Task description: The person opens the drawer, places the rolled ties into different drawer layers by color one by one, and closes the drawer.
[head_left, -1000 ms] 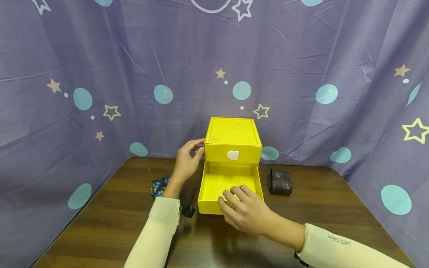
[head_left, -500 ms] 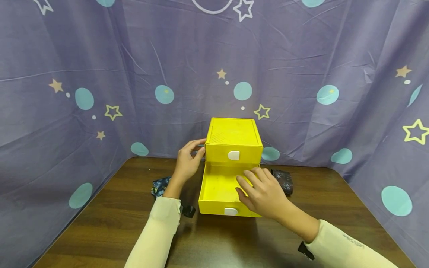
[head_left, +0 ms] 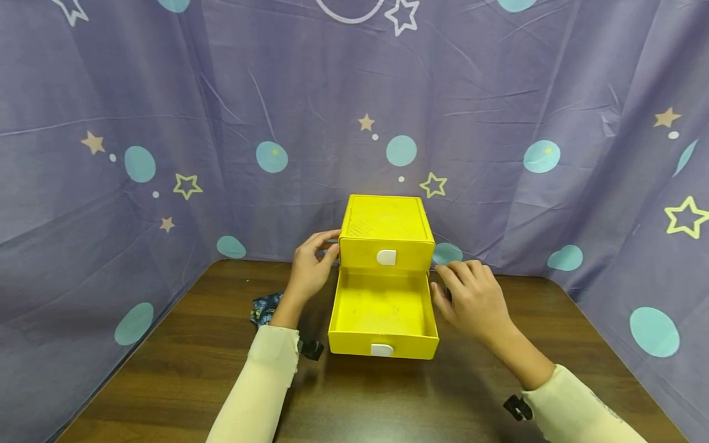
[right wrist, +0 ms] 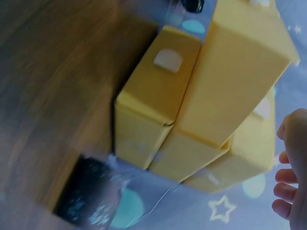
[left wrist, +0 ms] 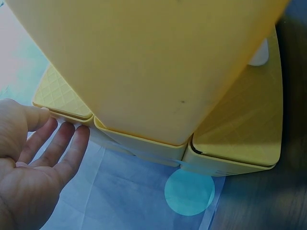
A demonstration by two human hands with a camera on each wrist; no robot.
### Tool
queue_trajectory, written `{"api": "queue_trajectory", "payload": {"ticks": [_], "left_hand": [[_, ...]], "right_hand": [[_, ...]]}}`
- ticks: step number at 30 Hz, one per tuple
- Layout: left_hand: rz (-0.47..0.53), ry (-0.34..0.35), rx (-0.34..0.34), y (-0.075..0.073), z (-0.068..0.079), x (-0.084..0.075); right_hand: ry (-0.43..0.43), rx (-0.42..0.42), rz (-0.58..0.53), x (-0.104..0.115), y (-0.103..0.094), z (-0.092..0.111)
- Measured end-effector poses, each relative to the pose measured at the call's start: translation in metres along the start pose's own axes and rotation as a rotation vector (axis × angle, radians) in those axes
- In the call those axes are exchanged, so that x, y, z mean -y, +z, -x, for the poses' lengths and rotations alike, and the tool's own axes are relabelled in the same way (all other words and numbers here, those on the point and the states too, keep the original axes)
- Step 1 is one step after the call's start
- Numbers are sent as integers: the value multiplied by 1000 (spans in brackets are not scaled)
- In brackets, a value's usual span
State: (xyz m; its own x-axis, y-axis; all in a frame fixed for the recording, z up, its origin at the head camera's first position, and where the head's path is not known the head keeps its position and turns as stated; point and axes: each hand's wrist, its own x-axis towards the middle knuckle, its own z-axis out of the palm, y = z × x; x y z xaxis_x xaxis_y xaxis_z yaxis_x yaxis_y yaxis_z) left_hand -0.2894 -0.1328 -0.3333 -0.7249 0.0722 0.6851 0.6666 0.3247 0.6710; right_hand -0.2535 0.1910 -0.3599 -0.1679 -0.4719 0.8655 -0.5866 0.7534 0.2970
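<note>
A small yellow chest of drawers [head_left: 386, 221] stands on the wooden table, its middle drawer [left wrist: 144, 72] pulled far out and its inside bare in the head view. My left hand [head_left: 312, 263] is at the upper left side of the chest, fingertips right at the wall and thumb near the front corner. To the right of the pulled-out drawer hovers my right hand [head_left: 473, 301], fingers loosely bent with nothing between them. Behind that hand, mostly hidden in the head view, lies a dark patterned folded cloth [right wrist: 91, 191], which shows in the right wrist view.
A blue patterned cloth [head_left: 266, 307] lies left of the chest, partly behind my left forearm. White tabs mark the drawer fronts, such as the white handle [head_left: 382, 350]. A purple curtain [head_left: 471, 92] with stars and dots encloses the table [head_left: 183, 369].
My right hand has moved from the pulled-out drawer's front, up and right, to beside the drawer near the dark cloth. The left hand and the drawer stay in place.
</note>
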Motion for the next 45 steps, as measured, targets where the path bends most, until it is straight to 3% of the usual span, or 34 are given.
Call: {"api": "queue_trajectory", "payload": {"ticks": [3,11,17,27,34,40,45], "left_hand": [[9,-2,-8,1,-1,2],[6,-23,-8,6,-6,34],[21,-21,-1,3,-5,39],[0,-7,10,2,-5,38],[-1,-13,9,2,-4,38],[-5,-16,8,3,-5,38],[-7,-12,6,3,-6,38]], "right_hand": [[38,72,33,-12,1,9],[141,279,87,-39,12,31],[225,496,110,-52,21,43],[275,824,-74,-68,35,54],[284,896,-158,-73,44,62],[294,920,-171,-78,48,64],[254,938,-169,-79,48,65]]}}
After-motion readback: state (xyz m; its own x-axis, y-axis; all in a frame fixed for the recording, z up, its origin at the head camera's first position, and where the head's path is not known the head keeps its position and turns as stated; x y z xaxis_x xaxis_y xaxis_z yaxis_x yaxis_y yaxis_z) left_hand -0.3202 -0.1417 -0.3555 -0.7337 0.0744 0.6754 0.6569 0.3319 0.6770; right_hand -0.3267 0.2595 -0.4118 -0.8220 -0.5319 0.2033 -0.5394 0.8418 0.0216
